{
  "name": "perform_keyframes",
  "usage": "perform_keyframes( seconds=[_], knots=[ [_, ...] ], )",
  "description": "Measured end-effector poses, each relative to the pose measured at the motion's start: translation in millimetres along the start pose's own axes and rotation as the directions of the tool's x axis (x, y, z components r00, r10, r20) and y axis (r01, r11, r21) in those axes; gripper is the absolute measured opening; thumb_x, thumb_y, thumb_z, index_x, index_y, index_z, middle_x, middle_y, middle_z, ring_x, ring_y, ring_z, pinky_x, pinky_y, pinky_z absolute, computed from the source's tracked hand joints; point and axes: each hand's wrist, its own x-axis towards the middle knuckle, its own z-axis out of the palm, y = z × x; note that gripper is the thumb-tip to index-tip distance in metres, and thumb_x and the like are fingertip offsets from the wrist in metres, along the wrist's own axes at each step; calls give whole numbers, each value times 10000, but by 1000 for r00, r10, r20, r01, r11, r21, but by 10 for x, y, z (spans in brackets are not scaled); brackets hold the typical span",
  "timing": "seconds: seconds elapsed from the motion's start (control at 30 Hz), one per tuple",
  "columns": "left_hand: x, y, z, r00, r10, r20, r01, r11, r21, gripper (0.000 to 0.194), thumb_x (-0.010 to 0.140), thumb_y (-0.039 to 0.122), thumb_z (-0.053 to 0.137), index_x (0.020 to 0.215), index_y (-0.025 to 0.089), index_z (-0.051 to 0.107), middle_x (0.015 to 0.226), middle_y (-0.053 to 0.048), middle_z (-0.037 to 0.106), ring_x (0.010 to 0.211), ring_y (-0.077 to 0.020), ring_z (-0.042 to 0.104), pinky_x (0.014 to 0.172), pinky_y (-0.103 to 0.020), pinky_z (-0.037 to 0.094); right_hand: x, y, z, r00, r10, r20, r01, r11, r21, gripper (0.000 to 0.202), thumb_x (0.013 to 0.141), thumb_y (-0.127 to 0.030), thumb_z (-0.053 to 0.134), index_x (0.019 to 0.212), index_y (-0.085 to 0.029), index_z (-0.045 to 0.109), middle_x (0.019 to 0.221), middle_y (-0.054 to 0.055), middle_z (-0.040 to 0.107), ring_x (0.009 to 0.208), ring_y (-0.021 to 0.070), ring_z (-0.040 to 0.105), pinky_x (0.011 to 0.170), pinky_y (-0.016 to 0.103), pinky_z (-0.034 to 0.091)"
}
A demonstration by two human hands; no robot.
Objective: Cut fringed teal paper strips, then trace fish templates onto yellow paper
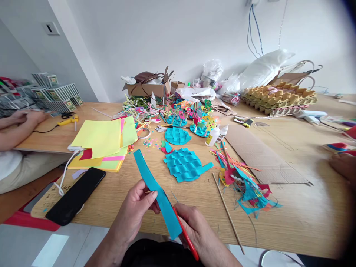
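My left hand (136, 204) pinches a long blue paper strip (164, 204) between thumb and fingers, near its middle. In my right hand (191, 222) are red-handled scissors (185, 233), lying along the strip's right edge; their blades are mostly hidden by the paper. A thin sliver of paper stands off beside the blades. Beyond my hands lies a blue paper piece (183, 165) covered in curled strips, with a tab sticking out to its right. A smaller blue oval piece (177, 136) with similar strips sits behind it.
Coloured paper sheets (97, 137) and a black phone (76, 194) lie left. Glue bottles (213, 135), paper scraps (250, 189), a wooden stick (228, 213) and cardboard (258, 155) are right. Egg trays (278, 98) stand at the back. Other people's hands show at both sides.
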Motion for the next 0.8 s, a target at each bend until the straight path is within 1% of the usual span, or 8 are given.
perform_keyframes(
  seconds=[0.13,0.2,0.27,0.4,0.53,0.7,0.8],
  knots=[
    [4,1,-3,1000,-15,-2,15,1000,-15,110,745,262,625,774,162,591,625,14,609,544,-100,537,500,-195,432,8,61,24,999,-45,-31,44,998,-51,376,904,-431,346,714,-159,522,628,-27,483,562,91,403,540,189,322],
    [10,1,-12,1000,-29,-3,29,999,-24,113,741,264,628,770,162,591,627,12,609,541,-99,533,498,-194,429,2,79,30,998,-49,-46,44,995,-87,378,899,-429,356,662,-162,481,598,-33,452,542,88,378,520,190,307],
    [19,1,-22,999,-46,2,46,998,-33,112,736,262,631,771,162,594,632,9,611,542,-99,532,497,-194,426,-3,74,22,998,-42,-43,37,994,-101,366,894,-427,370,653,-167,460,592,-38,441,539,88,371,514,190,302],
    [28,1,-28,998,-61,18,62,997,-44,109,732,253,634,788,164,607,638,10,604,548,-98,529,504,-195,426,8,4,-27,1000,-13,8,14,996,-92,339,907,-411,350,684,-178,456,629,-37,459,574,95,400,534,188,312],
    [16,-10,-6,997,-62,48,65,996,-56,102,732,245,633,794,168,610,644,14,597,558,-102,534,509,-201,432,33,-39,-57,1000,3,27,-2,998,-70,337,912,-415,331,703,-181,455,643,-40,451,586,95,397,541,187,313],
    [6,-31,-4,995,-76,69,81,994,-78,94,740,234,628,811,173,615,648,20,594,565,-98,537,507,-193,431,34,-2,-36,1000,5,18,-4,999,-34,355,909,-420,341,661,-179,421,600,-50,415,554,85,369,511,180,297],
    [9,-37,-11,994,-88,67,93,993,-79,109,743,230,627,836,174,613,657,19,594,567,-96,538,512,-194,432,27,30,-19,1000,-17,14,17,1000,-19,355,909,-417,342,665,-176,431,594,-50,415,541,81,367,499,177,294]
  ],
)
